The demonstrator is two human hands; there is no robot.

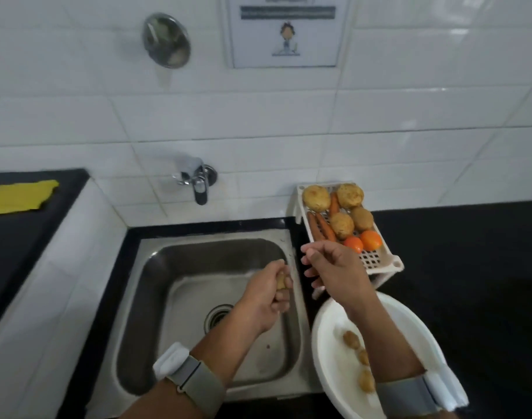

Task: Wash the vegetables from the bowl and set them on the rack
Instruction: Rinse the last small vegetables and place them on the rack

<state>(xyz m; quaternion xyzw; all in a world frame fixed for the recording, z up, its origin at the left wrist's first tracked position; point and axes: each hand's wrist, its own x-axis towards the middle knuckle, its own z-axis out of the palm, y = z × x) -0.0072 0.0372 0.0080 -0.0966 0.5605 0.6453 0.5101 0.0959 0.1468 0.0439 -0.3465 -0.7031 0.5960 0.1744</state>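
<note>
Now, small potato [281, 282] gripped in left hand [266, 300]

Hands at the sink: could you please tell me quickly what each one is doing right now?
Left hand: closed on a small potato over the sink.
Right hand: open, holding nothing.

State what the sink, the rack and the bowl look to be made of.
Sink: stainless steel by the look, brushed grey with soft reflections. Rack: probably plastic, matte cream, with a moulded grid of holes. Bowl: likely plastic, smooth glossy white; glazed ceramic cannot be ruled out from here.
</note>
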